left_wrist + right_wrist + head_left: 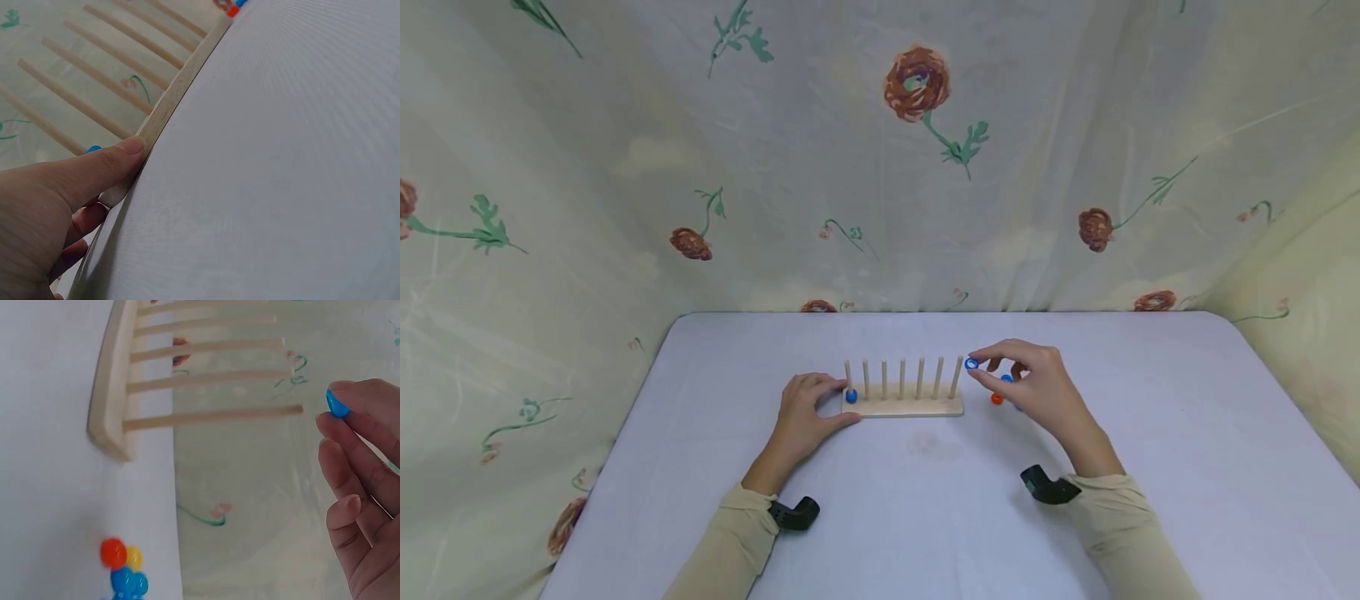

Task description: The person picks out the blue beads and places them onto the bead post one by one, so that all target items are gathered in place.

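Observation:
A pale wooden peg board (pixel 910 408) with a row of several upright pegs lies on the table. A blue bead (pixel 852 397) sits low on its leftmost peg. My left hand (pixel 800 419) holds the board's left end, thumb along the front edge and fingers behind. Near the rightmost peg's tip, my right hand (pixel 1043 385) pinches another blue bead (pixel 337 404) between thumb and forefinger, its hole visible in the head view. In the right wrist view this bead is apart from the nearest peg (pixel 212 417); the other fingers are loosely bent.
Right of the board lie loose beads: an orange one (pixel 114 553), a yellow one (pixel 134 557) and several blue ones (pixel 123 582). The right hand partly covers them in the head view. A white cloth (pixel 895 517) covers the table, and a flowered curtain (pixel 820 150) hangs behind.

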Demonstrator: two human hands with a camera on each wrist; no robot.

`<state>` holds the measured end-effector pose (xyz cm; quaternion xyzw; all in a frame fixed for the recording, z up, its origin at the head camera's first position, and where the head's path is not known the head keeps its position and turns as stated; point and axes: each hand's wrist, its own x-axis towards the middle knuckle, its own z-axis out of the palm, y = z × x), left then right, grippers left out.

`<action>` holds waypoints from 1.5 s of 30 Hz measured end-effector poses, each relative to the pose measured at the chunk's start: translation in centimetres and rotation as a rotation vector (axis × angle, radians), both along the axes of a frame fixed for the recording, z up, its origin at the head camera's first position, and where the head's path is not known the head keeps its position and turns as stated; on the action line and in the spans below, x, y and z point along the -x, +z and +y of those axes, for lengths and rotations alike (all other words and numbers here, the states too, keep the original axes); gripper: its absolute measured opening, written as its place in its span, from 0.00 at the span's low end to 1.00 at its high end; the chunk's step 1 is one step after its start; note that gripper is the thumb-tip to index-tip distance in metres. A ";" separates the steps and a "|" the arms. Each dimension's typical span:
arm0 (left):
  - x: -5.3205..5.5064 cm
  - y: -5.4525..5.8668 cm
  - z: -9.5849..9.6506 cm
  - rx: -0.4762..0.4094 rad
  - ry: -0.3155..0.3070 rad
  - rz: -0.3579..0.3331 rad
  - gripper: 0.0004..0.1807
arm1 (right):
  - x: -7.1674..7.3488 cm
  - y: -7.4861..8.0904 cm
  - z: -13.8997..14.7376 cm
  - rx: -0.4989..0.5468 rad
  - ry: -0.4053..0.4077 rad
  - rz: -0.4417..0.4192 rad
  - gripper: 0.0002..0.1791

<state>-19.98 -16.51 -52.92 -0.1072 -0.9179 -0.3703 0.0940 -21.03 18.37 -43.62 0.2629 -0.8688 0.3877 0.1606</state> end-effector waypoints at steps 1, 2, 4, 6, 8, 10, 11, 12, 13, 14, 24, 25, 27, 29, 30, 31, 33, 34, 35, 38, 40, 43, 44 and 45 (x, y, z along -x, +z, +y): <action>0.0 0.0 0.0 -0.001 -0.001 -0.001 0.31 | 0.1 0.2 -0.4 0.014 0.007 0.006 0.13; 0.0 0.0 0.0 -0.003 -0.001 0.000 0.31 | 0.2 0.3 -0.7 0.027 0.009 0.009 0.13; 0.0 0.1 0.0 -0.008 -0.004 0.002 0.31 | 0.3 0.6 -1.5 0.051 0.010 0.015 0.14; 0.0 0.1 0.0 -0.009 -0.004 0.004 0.30 | 0.4 0.9 -2.2 0.066 0.011 0.015 0.13; 0.0 0.1 0.0 -0.010 -0.004 0.006 0.30 | 0.5 1.1 -3.0 0.063 0.016 0.023 0.13; 0.0 0.1 0.0 -0.006 -0.002 0.007 0.30 | 0.6 1.1 -3.8 0.064 0.034 0.024 0.13; 0.0 0.1 0.0 -0.002 0.000 0.006 0.30 | 0.7 1.1 -4.2 0.066 0.045 0.023 0.13; 0.0 0.1 0.0 0.001 0.002 0.004 0.30 | 0.7 1.1 -4.7 0.063 0.053 0.019 0.12; 0.0 0.1 0.0 0.005 0.003 0.004 0.30 | 0.7 1.1 -5.1 0.062 0.060 0.014 0.12; 0.0 0.2 0.0 0.007 0.004 0.002 0.30 | 0.8 1.0 -5.5 0.061 0.067 0.008 0.12; 0.0 0.3 0.0 0.017 0.005 -0.010 0.30 | 1.0 0.8 -9.9 -0.023 0.108 -0.034 0.11; 0.0 0.3 0.0 0.015 0.003 -0.007 0.30 | 1.0 0.8 -10.3 -0.028 0.111 -0.032 0.11; 0.0 0.3 0.0 0.011 -0.001 -0.002 0.30 | 1.0 0.8 -11.0 -0.033 0.112 -0.032 0.11; 0.0 0.2 -0.1 0.009 -0.005 0.006 0.30 | 1.0 0.8 -11.6 -0.035 0.114 -0.028 0.11; 0.0 0.2 -0.1 0.009 -0.005 0.008 0.30 | 1.0 0.8 -11.9 -0.033 0.117 -0.027 0.11; 0.0 0.2 -0.1 0.009 -0.006 0.010 0.30 | 1.0 0.8 -12.1 -0.035 0.117 -0.023 0.11; -0.1 0.1 -0.1 0.008 -0.005 0.009 0.30 | 1.0 0.8 -12.6 -0.038 0.123 -0.016 0.11; -0.1 0.1 -0.1 0.008 -0.004 0.009 0.30 | 1.0 0.8 -12.8 -0.044 0.123 -0.010 0.11; -0.1 0.2 -0.1 0.008 -0.004 0.004 0.30 | 1.0 0.7 -13.1 -0.047 0.124 -0.005 0.11; -0.1 0.1 -0.1 0.009 -0.004 0.002 0.29 | 1.1 0.6 -13.6 -0.064 0.117 0.004 0.10; 0.0 0.1 -0.1 0.011 -0.006 0.003 0.29 | 1.2 0.6 -14.0 -0.072 0.111 0.005 0.10; 0.0 0.1 -0.1 0.009 -0.010 0.009 0.29 | 1.2 0.5 -14.4 -0.077 0.107 0.004 0.10; 0.0 0.1 -0.1 0.009 -0.011 0.011 0.29 | 1.2 0.4 -14.5 -0.079 0.105 0.004 0.11; 0.0 0.1 -0.1 0.009 -0.011 0.015 0.29 | 1.3 0.4 -14.6 -0.078 0.107 0.005 0.11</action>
